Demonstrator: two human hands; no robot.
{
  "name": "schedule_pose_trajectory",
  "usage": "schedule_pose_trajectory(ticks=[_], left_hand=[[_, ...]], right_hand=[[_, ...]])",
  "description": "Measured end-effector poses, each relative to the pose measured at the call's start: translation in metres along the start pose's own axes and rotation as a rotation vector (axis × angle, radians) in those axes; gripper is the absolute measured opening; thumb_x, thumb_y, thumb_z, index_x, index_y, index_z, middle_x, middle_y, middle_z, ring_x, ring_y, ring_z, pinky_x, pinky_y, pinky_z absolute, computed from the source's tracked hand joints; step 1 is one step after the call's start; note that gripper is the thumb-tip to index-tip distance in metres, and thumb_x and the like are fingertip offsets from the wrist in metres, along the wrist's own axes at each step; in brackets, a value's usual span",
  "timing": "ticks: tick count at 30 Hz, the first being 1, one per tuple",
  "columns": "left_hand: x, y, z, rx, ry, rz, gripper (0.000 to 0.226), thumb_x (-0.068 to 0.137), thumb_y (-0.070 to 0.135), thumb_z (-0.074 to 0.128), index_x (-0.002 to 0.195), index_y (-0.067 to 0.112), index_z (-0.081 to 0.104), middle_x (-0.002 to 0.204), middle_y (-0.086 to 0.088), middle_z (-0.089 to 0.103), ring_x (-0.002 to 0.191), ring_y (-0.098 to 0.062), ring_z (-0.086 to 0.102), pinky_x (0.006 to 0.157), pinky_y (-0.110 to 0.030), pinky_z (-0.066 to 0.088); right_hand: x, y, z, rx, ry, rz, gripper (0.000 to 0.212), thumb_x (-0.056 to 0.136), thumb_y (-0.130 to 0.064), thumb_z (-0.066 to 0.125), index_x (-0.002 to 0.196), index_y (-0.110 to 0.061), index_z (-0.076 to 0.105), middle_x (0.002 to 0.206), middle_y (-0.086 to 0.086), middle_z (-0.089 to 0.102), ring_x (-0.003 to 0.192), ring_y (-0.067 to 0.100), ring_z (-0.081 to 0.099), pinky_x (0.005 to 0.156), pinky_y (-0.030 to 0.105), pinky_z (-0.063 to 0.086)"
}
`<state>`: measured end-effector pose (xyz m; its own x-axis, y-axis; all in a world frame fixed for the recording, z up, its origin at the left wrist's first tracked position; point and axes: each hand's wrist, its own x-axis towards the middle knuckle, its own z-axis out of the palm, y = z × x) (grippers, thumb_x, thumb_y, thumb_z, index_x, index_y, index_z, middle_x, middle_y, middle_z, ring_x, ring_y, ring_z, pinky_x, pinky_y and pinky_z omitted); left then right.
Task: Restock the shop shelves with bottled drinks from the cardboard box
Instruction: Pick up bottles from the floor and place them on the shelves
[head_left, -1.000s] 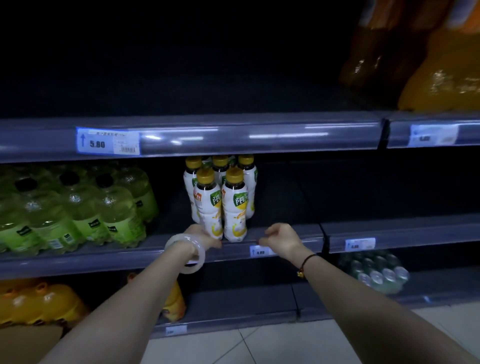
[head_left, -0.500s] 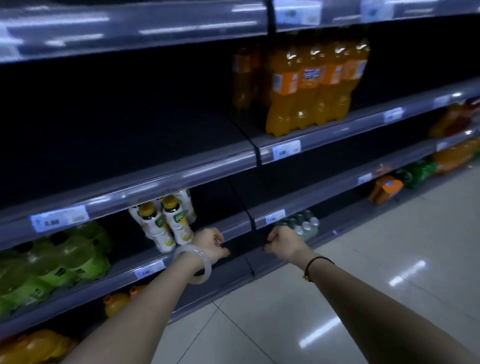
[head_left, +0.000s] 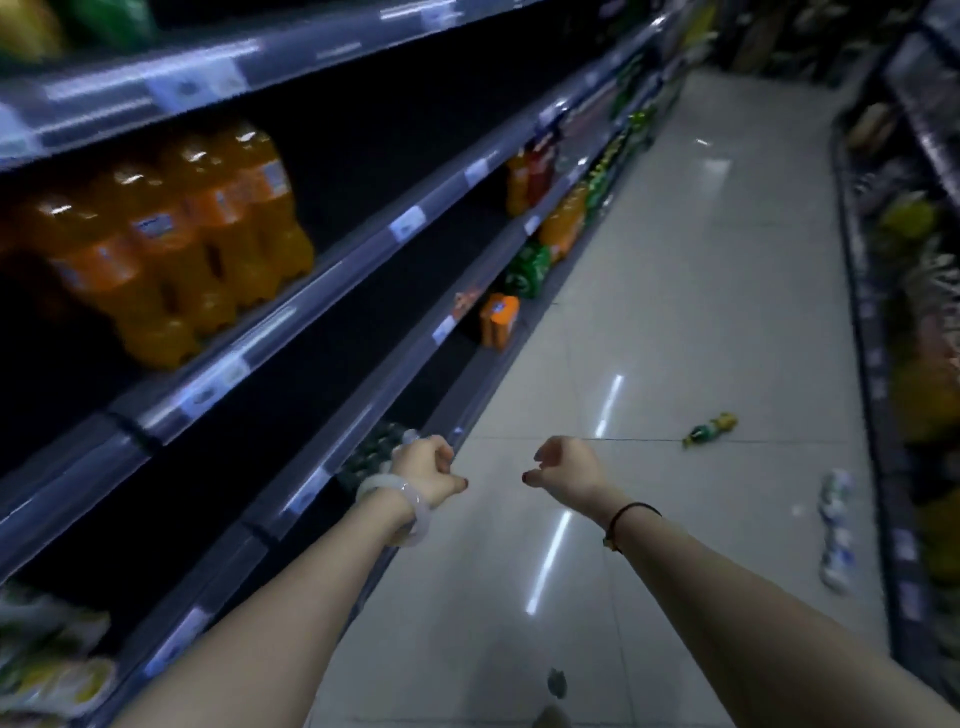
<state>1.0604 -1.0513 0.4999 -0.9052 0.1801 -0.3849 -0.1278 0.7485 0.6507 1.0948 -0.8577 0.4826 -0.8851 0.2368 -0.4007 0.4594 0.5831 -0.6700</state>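
Fingers (head_left: 442, 453) loosely curled, empty: left hand (head_left: 428, 467), right hand (head_left: 569, 470); orange bottles (head_left: 171, 244) labels blurred, unreadable.

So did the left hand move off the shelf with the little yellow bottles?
Yes. The left hand has left the shelf edge by the yellow-capped bottles and is now further right along the aisle, holding nothing.

Both arms reach out over the aisle floor (head_left: 675, 291), left hand (head_left: 428, 470) and right hand (head_left: 566, 470) loosely curled, holding nothing, beside shelves (head_left: 332, 275) of orange bottles (head_left: 171, 244).
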Motion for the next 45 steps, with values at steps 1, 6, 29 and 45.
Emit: schedule_pose_trajectory(ticks=[1,6,29,45], left_hand=[[0.015,0.018,0.01,0.021,-0.024,0.025,0.023,0.073,0.015,0.072,0.089,0.018,0.056,0.088,0.0,0.06,0.087,-0.02,0.06,0.075,-0.025,0.047],[0.081,0.104,0.062,0.072,-0.125,0.147,0.024,0.073,0.014,0.074,0.089,0.016,0.057,0.083,0.001,0.057,0.082,-0.019,0.057,0.077,-0.029,0.048],[0.272,0.433,0.34,0.429,-0.837,0.661,0.031,0.074,0.01,0.073,0.097,0.014,0.053,0.098,-0.007,0.055,0.085,-0.02,0.054,0.082,-0.032,0.051],[0.369,0.633,0.619,0.706,-0.924,0.85,0.049,0.074,0.014,0.073,0.119,0.009,0.054,0.108,-0.007,0.056,0.09,-0.022,0.055,0.085,-0.032,0.049]], right_hand=[[0.01,0.012,-0.016,0.014,0.022,0.025,0.036,0.076,-0.022,0.075,0.106,-0.008,0.062,0.101,0.008,0.063,0.089,0.021,0.059,0.073,0.027,0.047],[0.047,0.072,-0.093,0.052,0.145,0.171,0.038,0.078,-0.023,0.072,0.11,-0.007,0.06,0.103,0.008,0.061,0.093,0.022,0.058,0.079,0.031,0.049],[0.105,0.299,-0.329,0.458,0.701,0.795,0.036,0.078,-0.022,0.071,0.109,-0.008,0.061,0.101,0.005,0.058,0.089,0.02,0.055,0.072,0.026,0.04],[0.196,0.524,-0.48,0.583,0.733,0.991,0.039,0.078,-0.021,0.071,0.113,-0.008,0.058,0.105,0.009,0.059,0.101,0.025,0.059,0.081,0.032,0.047]])
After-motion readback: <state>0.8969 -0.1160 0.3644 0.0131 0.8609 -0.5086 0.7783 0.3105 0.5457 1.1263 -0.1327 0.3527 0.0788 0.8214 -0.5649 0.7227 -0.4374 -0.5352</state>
